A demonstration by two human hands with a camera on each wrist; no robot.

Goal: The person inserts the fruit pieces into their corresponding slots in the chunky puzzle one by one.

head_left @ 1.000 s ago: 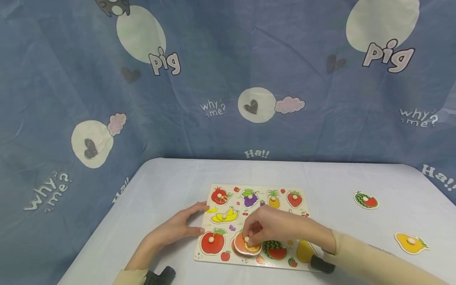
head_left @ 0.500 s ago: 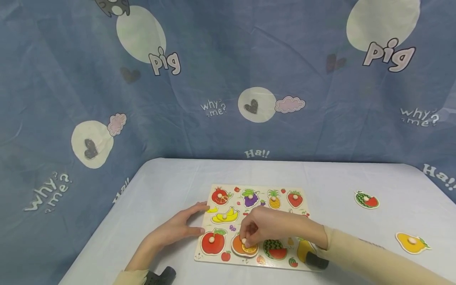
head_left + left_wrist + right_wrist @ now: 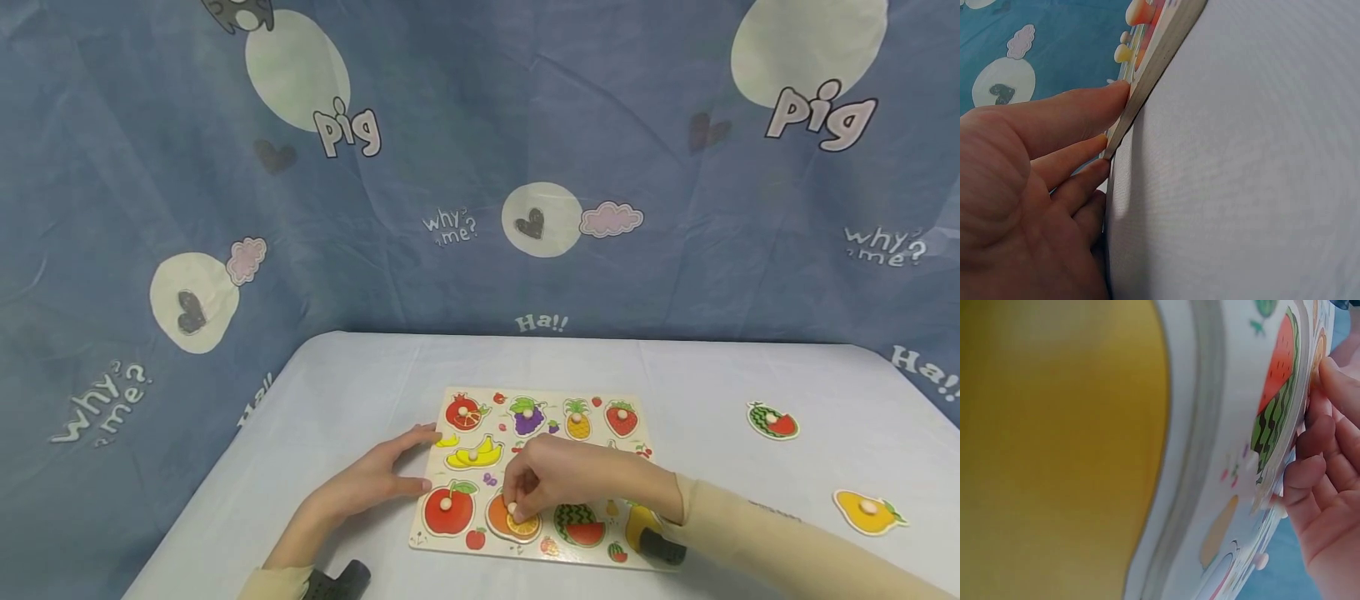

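Observation:
A wooden fruit puzzle board (image 3: 450, 544) lies on the white table. With thumb and fingers, my right hand (image 3: 561, 473) pinches the knob of the orange piece (image 3: 527, 530), which lines up with its printed outline in the front row. In the right wrist view the fingers of the right hand (image 3: 1329, 487) curl at the board's far side, beyond the watermelon picture (image 3: 1277, 369). My left hand (image 3: 363, 483) steadies the board's left side, fingers spread. Seen from the left wrist, its thumb and fingertips touch the board's edge (image 3: 1155, 78).
Knobbed pieces sit in the board, among them an apple (image 3: 450, 512), bananas (image 3: 480, 454) and a strawberry (image 3: 621, 421). The watermelon (image 3: 581, 529) and pear pictures show no knobs. A watermelon piece (image 3: 783, 426) and a pear piece (image 3: 855, 508) lie on the table at right.
My right hand has shifted slightly left with the orange piece, which has gone from overlapping its outline off to the right to lining up with it. The left hand stays put.

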